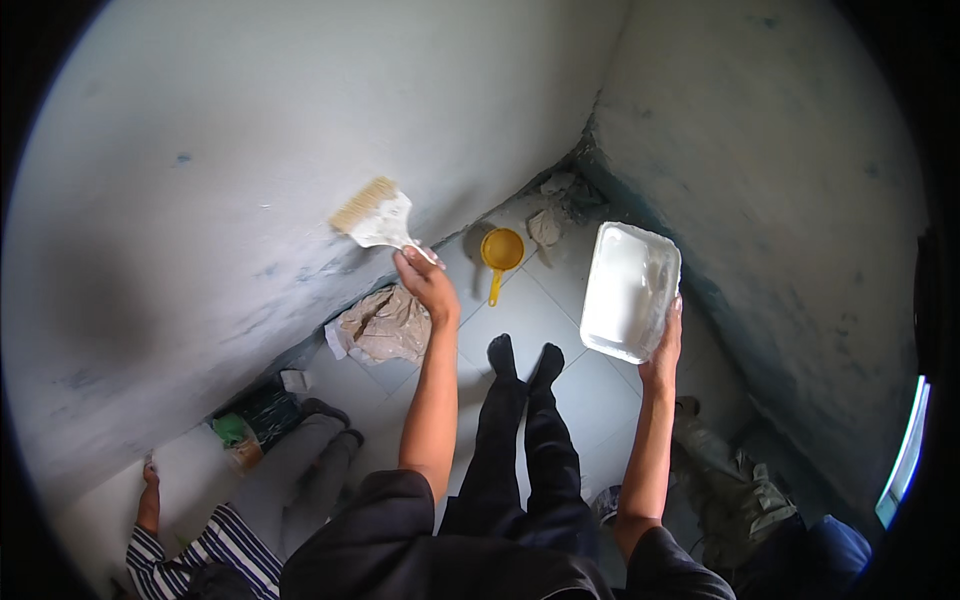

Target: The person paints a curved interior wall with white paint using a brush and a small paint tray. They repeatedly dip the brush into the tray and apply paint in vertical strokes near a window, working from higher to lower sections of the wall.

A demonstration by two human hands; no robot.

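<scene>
My left hand (429,281) grips the handle of a wide flat paintbrush (384,219). Its pale bristles point up and left at the patchy white wall (247,150); whether they touch it I cannot tell. In my right hand (664,346) is a rectangular plastic tray (631,292), held by its right side near the lower corner. White paint coats the inside of the tray and its rim. A yellow plastic dipper (502,250) with a short handle is on the tiled floor between my hands, further down.
Crumpled brown paper (390,326) lies against the left wall's base. Debris (559,199) gathers in the corner. A second wall (765,150) rises at right. One co-worker in a striped shirt (225,547) is at lower left; another person's trousers (731,487) show at lower right.
</scene>
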